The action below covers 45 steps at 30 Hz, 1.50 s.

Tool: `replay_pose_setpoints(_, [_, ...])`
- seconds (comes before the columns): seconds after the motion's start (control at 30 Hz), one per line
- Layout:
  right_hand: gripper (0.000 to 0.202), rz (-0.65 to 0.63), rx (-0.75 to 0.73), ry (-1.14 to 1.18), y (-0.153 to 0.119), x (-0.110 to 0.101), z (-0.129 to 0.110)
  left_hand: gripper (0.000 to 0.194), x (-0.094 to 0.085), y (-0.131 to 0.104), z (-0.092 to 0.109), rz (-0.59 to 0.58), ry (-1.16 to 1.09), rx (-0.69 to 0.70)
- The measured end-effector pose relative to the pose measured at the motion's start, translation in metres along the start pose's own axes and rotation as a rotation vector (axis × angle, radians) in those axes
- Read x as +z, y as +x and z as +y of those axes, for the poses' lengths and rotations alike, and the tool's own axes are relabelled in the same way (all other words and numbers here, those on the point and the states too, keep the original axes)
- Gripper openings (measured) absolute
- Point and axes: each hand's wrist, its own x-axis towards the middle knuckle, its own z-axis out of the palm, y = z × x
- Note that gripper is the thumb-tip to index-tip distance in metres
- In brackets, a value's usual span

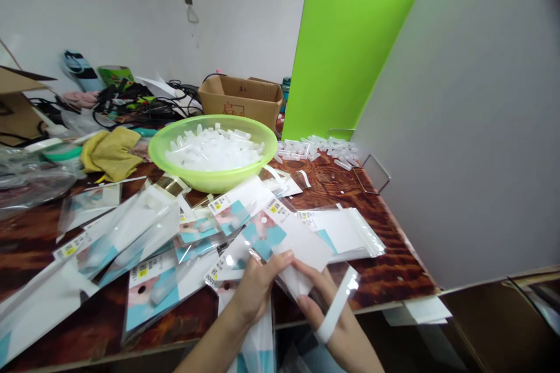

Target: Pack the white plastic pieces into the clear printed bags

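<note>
Near the table's front edge, my left hand [258,282] pinches the left side of a clear packet [306,239] holding a white and blue printed card. My right hand [326,297] grips the same packet's lower right end, where a white strip [339,306] crosses over the fingers. More card packets lie under and around my hands, one [161,282] to the left and a stack [345,230] to the right. Behind them stands a green bowl [210,180] full of small translucent white pieces [214,148].
Loose white pieces [306,148] lie at the back right, near a wire stand [371,175] by the grey panel. A cardboard box [240,96] sits behind the bowl. At left are a yellow cloth [111,154], plastic bags [35,180] and tangled cables [131,99].
</note>
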Motion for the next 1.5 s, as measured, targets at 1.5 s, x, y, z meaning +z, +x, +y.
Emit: replay_pose_setpoints(1.5, [0.047,0.018,0.325,0.055,-0.049,0.055,0.022,0.053,0.006,-0.005,0.007,-0.001,-0.053,0.071])
